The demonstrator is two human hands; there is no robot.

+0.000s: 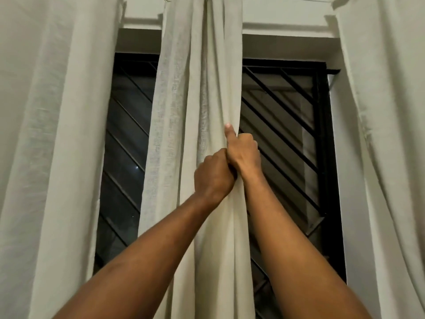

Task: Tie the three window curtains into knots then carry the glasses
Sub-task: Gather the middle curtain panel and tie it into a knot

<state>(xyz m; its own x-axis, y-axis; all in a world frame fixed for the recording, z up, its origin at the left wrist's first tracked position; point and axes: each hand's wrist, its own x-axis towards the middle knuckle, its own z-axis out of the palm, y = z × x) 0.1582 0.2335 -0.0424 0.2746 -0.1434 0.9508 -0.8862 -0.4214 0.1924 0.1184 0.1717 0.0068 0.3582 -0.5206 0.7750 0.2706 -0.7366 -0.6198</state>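
Note:
Three pale cream curtains hang in front of a dark window. The middle curtain hangs straight down the centre, gathered into folds. My left hand grips its bunched cloth at about mid height. Just above and to the right, my right hand grips the same curtain's right edge, thumb pointing up along the cloth. The two hands touch each other. The left curtain and the right curtain hang loose at the sides. No glasses are in view.
Behind the curtains is a window with black diagonal bars and night outside. A white wall and lintel run above it. A thin line holding the curtains crosses the top edge.

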